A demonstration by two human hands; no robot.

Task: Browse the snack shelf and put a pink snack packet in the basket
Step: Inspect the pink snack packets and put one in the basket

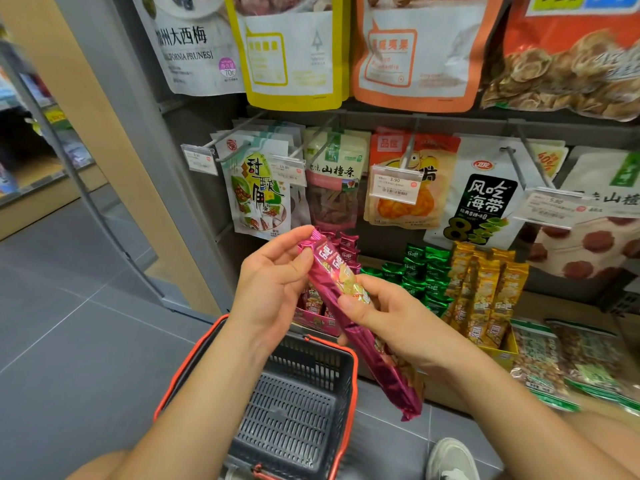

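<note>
The left hand [273, 282] pinches the pink snack packet [391, 382] by its top end and the right hand [391, 317] grips its middle, so both grips are full, the long axis slants down-right, and the basket [294, 410] sits just below-left of it.

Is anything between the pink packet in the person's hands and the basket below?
Nothing visible blocks it. The left hand and right hand hold the pink snack packet over the basket, whose open top shows only bare floor. The left forearm crosses just its left side.
</note>
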